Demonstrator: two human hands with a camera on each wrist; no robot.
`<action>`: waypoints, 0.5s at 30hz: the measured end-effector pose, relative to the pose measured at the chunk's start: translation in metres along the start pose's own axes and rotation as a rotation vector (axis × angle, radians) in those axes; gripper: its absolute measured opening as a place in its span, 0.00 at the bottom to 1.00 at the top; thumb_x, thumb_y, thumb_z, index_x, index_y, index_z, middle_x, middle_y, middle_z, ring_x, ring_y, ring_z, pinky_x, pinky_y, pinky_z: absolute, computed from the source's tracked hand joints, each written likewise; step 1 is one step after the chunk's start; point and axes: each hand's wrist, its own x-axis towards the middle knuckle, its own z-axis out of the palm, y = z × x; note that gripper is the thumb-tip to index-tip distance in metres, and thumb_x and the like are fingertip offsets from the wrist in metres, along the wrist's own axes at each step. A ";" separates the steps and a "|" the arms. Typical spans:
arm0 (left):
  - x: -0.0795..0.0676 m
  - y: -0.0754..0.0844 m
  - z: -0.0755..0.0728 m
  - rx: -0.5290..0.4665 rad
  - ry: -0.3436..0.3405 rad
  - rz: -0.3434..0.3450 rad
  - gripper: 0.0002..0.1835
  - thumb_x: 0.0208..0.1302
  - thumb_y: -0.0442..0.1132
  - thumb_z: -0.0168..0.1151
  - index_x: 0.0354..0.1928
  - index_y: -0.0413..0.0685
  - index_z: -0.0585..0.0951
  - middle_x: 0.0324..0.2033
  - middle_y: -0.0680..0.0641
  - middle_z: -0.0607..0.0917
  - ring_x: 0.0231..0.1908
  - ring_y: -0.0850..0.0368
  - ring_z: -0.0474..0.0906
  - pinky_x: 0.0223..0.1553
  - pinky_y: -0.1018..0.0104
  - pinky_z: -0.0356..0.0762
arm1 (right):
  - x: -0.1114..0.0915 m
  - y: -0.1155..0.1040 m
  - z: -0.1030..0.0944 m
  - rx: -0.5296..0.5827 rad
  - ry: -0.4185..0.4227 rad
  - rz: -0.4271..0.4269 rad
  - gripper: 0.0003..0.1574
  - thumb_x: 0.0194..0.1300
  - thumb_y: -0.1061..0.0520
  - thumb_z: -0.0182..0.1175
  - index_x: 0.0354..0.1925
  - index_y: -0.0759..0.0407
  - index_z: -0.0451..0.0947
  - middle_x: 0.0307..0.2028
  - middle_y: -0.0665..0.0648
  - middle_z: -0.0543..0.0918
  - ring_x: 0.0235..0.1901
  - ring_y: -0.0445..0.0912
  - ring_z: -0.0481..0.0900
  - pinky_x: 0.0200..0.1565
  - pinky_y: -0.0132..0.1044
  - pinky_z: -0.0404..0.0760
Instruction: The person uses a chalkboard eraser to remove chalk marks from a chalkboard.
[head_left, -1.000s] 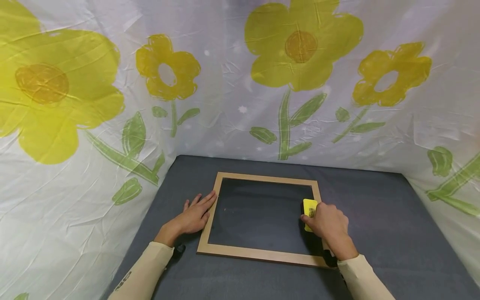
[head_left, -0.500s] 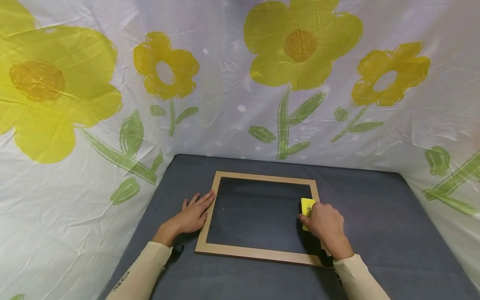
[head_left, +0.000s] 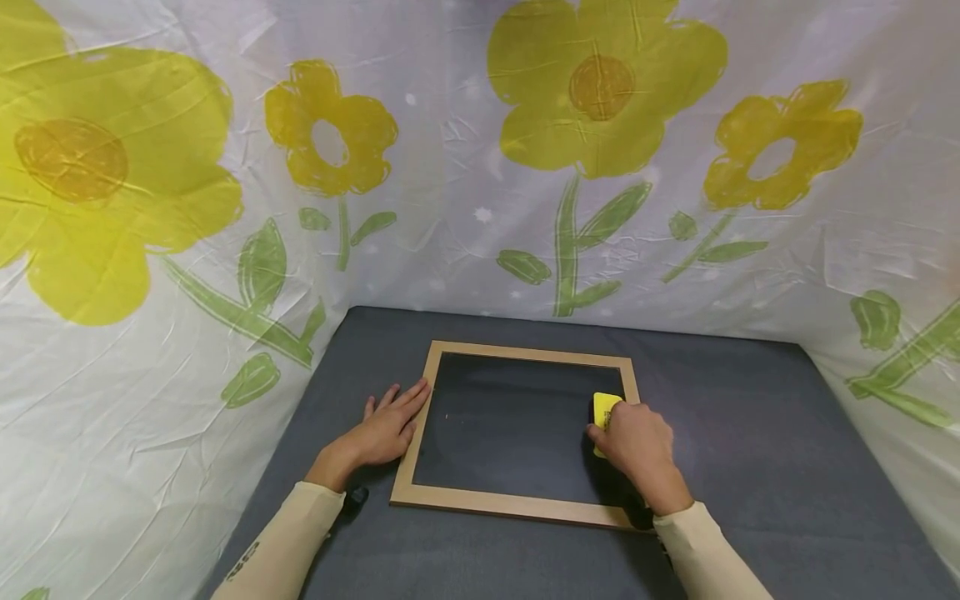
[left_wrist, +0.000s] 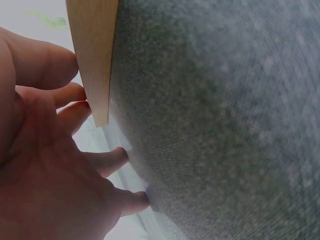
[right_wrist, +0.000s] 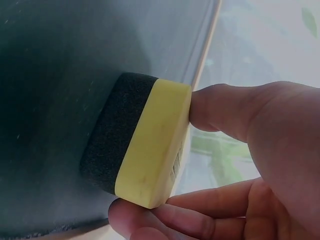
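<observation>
A small chalkboard (head_left: 517, 433) with a light wooden frame (head_left: 517, 503) lies flat on the dark cloth. My left hand (head_left: 384, 432) rests at its left side, fingers spread. In the left wrist view the thumb (left_wrist: 50, 65) and some fingers touch the frame's edge, while two other fingertips touch the cloth. Near the board's right side, my right hand (head_left: 641, 440) grips a yellow board eraser (head_left: 604, 407). The right wrist view shows its black felt side (right_wrist: 117, 130) down against the dark board surface, with thumb and fingers on its yellow back.
Dark grey cloth (head_left: 750, 467) covers the table around the board. A white curtain with yellow flowers (head_left: 450, 167) hangs behind the table and along its sides. A few tiny pale marks (head_left: 446, 417) show on the board's left half.
My right hand has slid the eraser a little to the left, away from the frame's right side. The left hand stays in place on the frame.
</observation>
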 end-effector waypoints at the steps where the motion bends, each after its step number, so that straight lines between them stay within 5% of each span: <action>1: 0.001 -0.002 0.001 0.003 0.004 0.007 0.37 0.82 0.35 0.53 0.89 0.51 0.58 0.88 0.45 0.55 0.85 0.22 0.45 0.73 0.11 0.35 | 0.000 -0.001 0.000 -0.002 -0.002 0.001 0.30 0.67 0.38 0.73 0.33 0.66 0.81 0.25 0.61 0.79 0.23 0.54 0.78 0.23 0.45 0.77; 15: 0.003 -0.008 0.005 0.018 0.012 0.004 0.37 0.81 0.36 0.53 0.88 0.52 0.59 0.88 0.47 0.56 0.85 0.23 0.45 0.73 0.11 0.35 | 0.001 -0.011 0.004 -0.033 0.025 -0.036 0.32 0.67 0.38 0.75 0.35 0.67 0.82 0.25 0.62 0.80 0.24 0.54 0.79 0.24 0.49 0.80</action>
